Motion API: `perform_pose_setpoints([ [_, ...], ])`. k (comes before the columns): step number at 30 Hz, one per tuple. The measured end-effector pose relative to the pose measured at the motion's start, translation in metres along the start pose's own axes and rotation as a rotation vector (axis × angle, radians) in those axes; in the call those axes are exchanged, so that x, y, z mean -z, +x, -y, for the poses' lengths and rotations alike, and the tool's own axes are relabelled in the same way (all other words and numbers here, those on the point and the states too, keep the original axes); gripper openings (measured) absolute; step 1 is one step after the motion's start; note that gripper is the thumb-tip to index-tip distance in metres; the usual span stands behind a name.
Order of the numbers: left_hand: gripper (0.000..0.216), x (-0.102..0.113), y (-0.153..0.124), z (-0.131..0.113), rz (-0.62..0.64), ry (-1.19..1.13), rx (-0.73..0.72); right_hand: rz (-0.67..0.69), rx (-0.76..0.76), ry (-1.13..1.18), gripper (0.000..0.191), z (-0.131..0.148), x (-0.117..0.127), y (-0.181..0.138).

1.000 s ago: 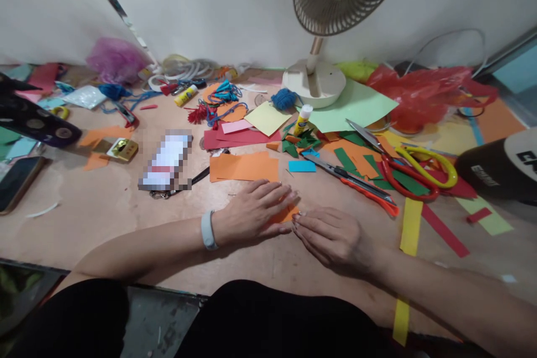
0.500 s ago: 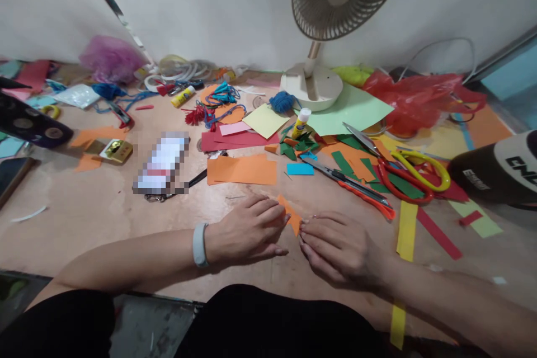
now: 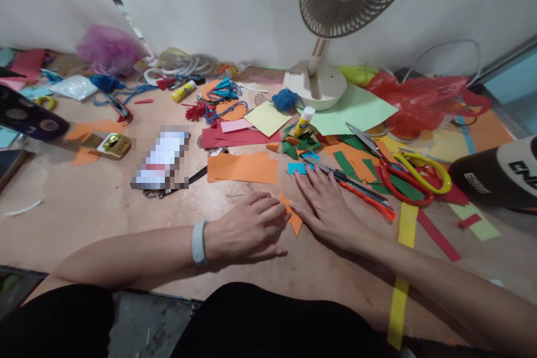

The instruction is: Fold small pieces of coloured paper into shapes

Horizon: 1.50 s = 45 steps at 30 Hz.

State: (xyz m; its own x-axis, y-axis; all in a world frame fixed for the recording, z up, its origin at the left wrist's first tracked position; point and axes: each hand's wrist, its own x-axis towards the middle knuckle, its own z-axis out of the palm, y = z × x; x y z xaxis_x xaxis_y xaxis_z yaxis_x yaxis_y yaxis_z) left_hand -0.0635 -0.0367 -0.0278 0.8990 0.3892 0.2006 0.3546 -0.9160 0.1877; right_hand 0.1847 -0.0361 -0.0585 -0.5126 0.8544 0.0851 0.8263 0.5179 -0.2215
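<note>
A small pointed orange paper piece [image 3: 296,225] lies on the table between my hands. My left hand [image 3: 247,225], with a grey band at its wrist, is closed, fingers together and bent over the left edge of that piece, fingertips on it. My right hand [image 3: 325,201] is open and reaches forward. Its fingertips touch the right end of a small blue paper rectangle [image 3: 296,168] and lie at the tip of an orange utility knife [image 3: 356,187]. The right thumb stays beside the orange piece. Folded orange paper sheets [image 3: 242,168] lie ahead of my left hand.
Red and yellow scissors [image 3: 405,182] lie at right among paper scraps, near a black-and-white cup [image 3: 495,170]. A glue stick [image 3: 304,122] stands before the white fan [image 3: 316,89]. To the left are a blurred-out phone [image 3: 161,159] and a gold padlock [image 3: 115,145].
My right hand has let go of the orange paper piece and moved forward, its fingers spreading out to the blue paper rectangle. My left hand keeps its place on the orange piece.
</note>
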Motion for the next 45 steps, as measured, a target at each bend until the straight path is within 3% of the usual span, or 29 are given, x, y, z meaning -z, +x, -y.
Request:
perform_pose_setpoints([
  [7,0.054,0.004,0.002,0.001,0.037,-0.03,0.001,0.12,-0.102,0.039,0.059,0.008,0.001,0.016],
  [21,0.054,0.007,0.003,0.0,0.06,-0.015,0.001,0.03,-0.137,0.027,0.057,0.018,-0.005,0.051],
  [24,0.054,0.006,0.002,0.0,0.066,-0.024,0.007,-0.073,-0.078,0.111,0.052,0.015,0.003,0.047],
  [27,0.05,0.006,0.001,0.0,0.05,-0.031,0.003,-0.205,0.068,0.201,0.033,0.013,0.02,0.031],
  [30,0.05,0.006,0.001,0.0,0.047,-0.034,0.004,-0.251,0.222,0.173,0.021,0.015,0.032,0.014],
  [34,0.055,0.006,0.0,0.001,0.055,-0.035,0.005,-0.238,0.307,0.107,0.021,0.015,0.028,0.004],
  [39,0.054,0.005,-0.001,0.001,0.056,-0.044,0.012,-0.209,0.322,0.13,0.022,0.009,0.018,0.006],
  [45,0.052,0.006,0.001,0.001,0.044,-0.056,0.001,-0.194,0.317,0.142,0.019,0.01,0.024,0.0],
])
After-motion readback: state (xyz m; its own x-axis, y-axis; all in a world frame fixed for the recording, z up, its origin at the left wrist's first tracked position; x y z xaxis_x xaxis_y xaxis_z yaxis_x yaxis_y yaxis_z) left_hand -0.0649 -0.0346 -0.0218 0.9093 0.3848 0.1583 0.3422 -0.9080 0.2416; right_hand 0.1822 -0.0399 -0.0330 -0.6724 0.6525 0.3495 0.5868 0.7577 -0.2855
